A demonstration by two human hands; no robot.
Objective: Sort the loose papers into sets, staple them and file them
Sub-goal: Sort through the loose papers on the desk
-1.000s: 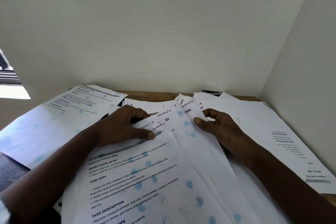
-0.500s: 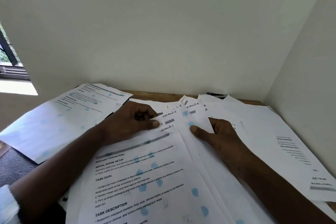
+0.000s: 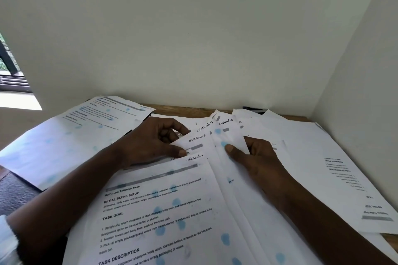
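Printed white sheets with blue spots lie fanned across a wooden desk (image 3: pixel 185 109). The nearest sheet (image 3: pixel 163 206) is marked "Section-1" and headed "Bathroom Toiletries Reset". Behind it, corners marked "Section-5" (image 3: pixel 198 139), "Section-7" and "Section-8" (image 3: pixel 226 123) overlap. My left hand (image 3: pixel 150 142) lies on the fan's left side, thumb pressing the top corner of a sheet, fingers curled over the sheets behind. My right hand (image 3: pixel 256 161) pinches the right-hand sheets of the fan, thumb on top and fingers underneath.
A further printed sheet (image 3: pixel 71 135) lies at the far left, overhanging the desk. More sheets (image 3: pixel 336 170) cover the right side, text turned away from me. A dark object (image 3: pixel 254 108) peeks out at the back edge. Walls close the desk behind and on the right.
My left thumb has slid up from the front sheet's corner onto the sheet behind it. My right hand has shifted slightly left and forward, spreading the fanned sheets. The camera tilted slightly.
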